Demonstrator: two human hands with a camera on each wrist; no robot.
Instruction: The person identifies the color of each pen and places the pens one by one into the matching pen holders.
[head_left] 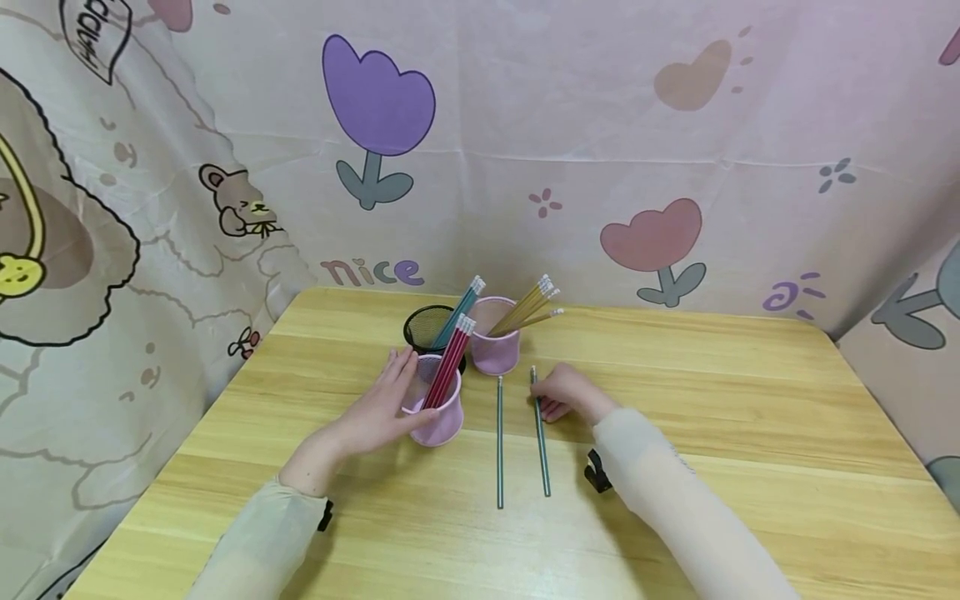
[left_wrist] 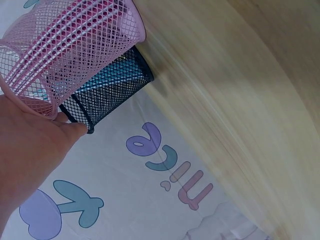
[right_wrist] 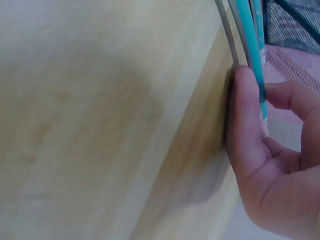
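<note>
My left hand [head_left: 375, 414] grips a pink mesh pencil cup [head_left: 437, 427], thumb at its front and fingers along its far left side. Several red pencils [head_left: 450, 363] lean in that cup, eraser ends up. Over on the right, my right hand [head_left: 566, 392] pinches a teal pencil [head_left: 542, 450] near its eraser end, thumb and finger on either side of it in the right wrist view. A second teal pencil [head_left: 500, 442] lies on the wooden table just left of it, nearly parallel.
Behind the gripped cup stands a black mesh cup [head_left: 420, 327] with teal pencils [head_left: 459, 312]. Beside it, another pink mesh cup [head_left: 496, 354] holds several yellow pencils [head_left: 525, 306]. A patterned cloth [head_left: 510, 100] hangs along the back edge of the table [head_left: 750, 400].
</note>
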